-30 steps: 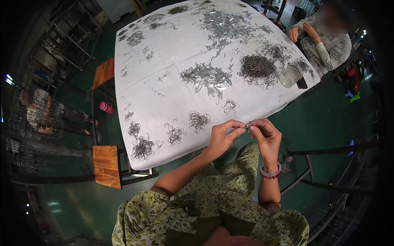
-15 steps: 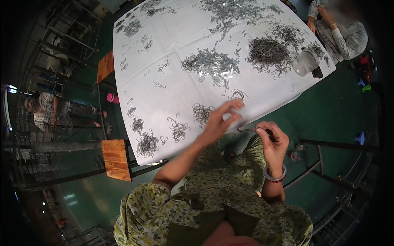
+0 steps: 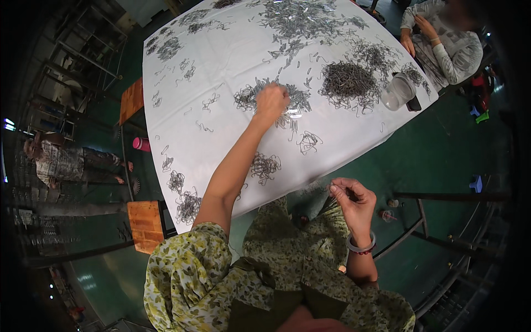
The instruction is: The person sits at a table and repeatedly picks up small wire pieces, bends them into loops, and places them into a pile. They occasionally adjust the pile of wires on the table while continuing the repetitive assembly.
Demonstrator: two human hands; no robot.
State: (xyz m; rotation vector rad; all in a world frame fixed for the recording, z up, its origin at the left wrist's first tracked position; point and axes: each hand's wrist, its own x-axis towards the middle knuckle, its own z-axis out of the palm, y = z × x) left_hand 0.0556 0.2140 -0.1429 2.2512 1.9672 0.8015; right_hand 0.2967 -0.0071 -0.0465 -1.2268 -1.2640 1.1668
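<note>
My left hand point(image 3: 273, 101) is stretched out over the middle heap of small clear strips point(image 3: 298, 100). Its fingers curl down into the heap, and their tips are hidden. Close to my body, off the table's front edge, my right hand point(image 3: 355, 202) has thumb and forefinger pinched on a small dark wire piece, barely visible at the fingertips. Between the two hands a loose clump of bent wire hooks point(image 3: 308, 143) lies on the white-covered table point(image 3: 337, 138). Another clump of hooks point(image 3: 265, 167) sits beside my left forearm.
A dense pile of dark hooks point(image 3: 348, 80) lies at right, near a clear plastic jar point(image 3: 398, 92). More clear strips point(image 3: 298, 19) spread at the back. A co-worker point(image 3: 448, 50) sits at the far right corner; another person point(image 3: 72, 157) is at left. A wooden stool point(image 3: 146, 226) stands beside the table.
My left hand has reached forward and left, from the table's front edge onto the clear strips. My right hand stays pinched by the edge. The whole view has shifted slightly.
</note>
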